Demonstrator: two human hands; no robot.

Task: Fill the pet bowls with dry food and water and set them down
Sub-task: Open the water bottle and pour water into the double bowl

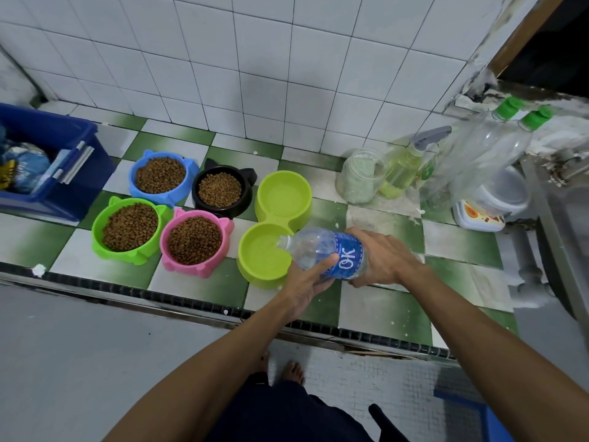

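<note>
A clear water bottle (pixel 318 248) with a blue label lies tilted, its open mouth over the near cup of the lime double bowl (pixel 280 218). My right hand (pixel 382 258) grips the bottle's base end. My left hand (pixel 304 282) supports it from below, thumb across the label. Both lime cups hold water. To the left stand a blue bowl (pixel 161 177), a black bowl (pixel 220 190), a green bowl (pixel 129 229) and a pink bowl (pixel 195 242), each full of brown dry food.
A blue bin (pixel 54 161) with bags sits at far left. At the right stand a jar (pixel 360 175), a spray bottle (pixel 408 164), two large green-capped bottles (pixel 487 148) and a white tub (pixel 497 196). The tiled ledge ends at a dark front edge (pixel 191 303).
</note>
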